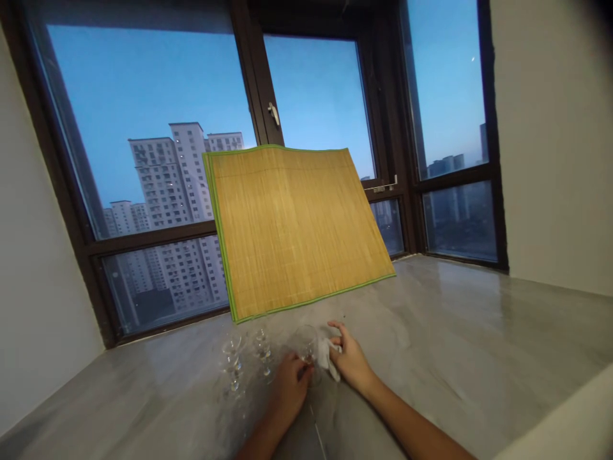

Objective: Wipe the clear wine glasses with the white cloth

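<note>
My left hand (290, 385) is closed around a clear wine glass (306, 342) that lies tilted over the marble counter (454, 332). My right hand (349, 361) pinches a small white cloth (327, 358) against the glass's bowl. Two more clear stemmed glasses (233, 361) (262, 351) stand just left of my left hand, hard to make out against the stone.
A bamboo mat (292, 227) with a green edge leans against the dark-framed window (258, 83) right behind the glasses. White walls close in at left and right. A pale ledge (565, 425) crosses the near right corner.
</note>
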Available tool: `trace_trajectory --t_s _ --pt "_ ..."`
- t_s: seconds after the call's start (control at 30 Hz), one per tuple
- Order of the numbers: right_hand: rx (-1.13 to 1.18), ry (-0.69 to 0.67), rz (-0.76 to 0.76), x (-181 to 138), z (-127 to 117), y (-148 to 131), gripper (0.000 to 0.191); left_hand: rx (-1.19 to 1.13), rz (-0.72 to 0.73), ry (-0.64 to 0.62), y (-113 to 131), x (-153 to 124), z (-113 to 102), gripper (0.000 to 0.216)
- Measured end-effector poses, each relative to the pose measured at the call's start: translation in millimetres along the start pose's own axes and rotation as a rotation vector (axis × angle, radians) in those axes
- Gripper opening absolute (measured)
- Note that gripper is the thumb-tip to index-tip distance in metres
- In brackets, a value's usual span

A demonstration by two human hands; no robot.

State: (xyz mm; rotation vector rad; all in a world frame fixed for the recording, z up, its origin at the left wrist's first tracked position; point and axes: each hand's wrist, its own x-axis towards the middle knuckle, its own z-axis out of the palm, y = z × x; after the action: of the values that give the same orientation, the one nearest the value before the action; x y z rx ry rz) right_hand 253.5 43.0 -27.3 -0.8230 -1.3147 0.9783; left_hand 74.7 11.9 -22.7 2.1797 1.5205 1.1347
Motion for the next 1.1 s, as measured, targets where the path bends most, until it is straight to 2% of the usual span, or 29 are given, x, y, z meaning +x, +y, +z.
trace_trajectory --t_s 0.13,0.27,0.37,0.43,0.53,0.7,0.83,0.9,1.1 --pt "-0.264 -0.020 -0.099 0 -2 7 0.049 -0.078 -0.059 0.073 -3 1 1 0.023" --pt "-0.408 -0.027 -0.123 -1 -5 6 0.048 -0.201 -0.092 0.124 -2 -1 1 0.027" --pt "-0.499 -0.011 -0.147 -2 -6 4 0.048 -0.211 -0.086 0.224 3 -4 -1 0.034" --pt "-0.485 -0.057 -0.150 -3 -5 3 0.049 -0.181 -0.063 0.289 8 -5 -4 0.037" --pt "-0.327 -0.145 -0.109 -6 -2 -6 0.054 -0.117 -0.034 0.324 9 -5 -5 0.037" --pt "-0.133 -0.112 -0.136 -13 2 -31 0.083 -0.082 -0.019 0.186 -3 -6 6 0.035" --pt "-0.067 -0.184 -0.115 -18 5 -36 0.104 -0.056 0.059 0.069 -6 -9 11 0.030" --pt "-0.031 -0.226 -0.083 -20 8 -35 0.105 -0.064 0.091 0.020 -4 -10 10 0.029" --pt "0.078 -0.307 -0.093 -25 15 -37 0.089 -0.099 0.141 -0.073 5 -10 5 0.039"
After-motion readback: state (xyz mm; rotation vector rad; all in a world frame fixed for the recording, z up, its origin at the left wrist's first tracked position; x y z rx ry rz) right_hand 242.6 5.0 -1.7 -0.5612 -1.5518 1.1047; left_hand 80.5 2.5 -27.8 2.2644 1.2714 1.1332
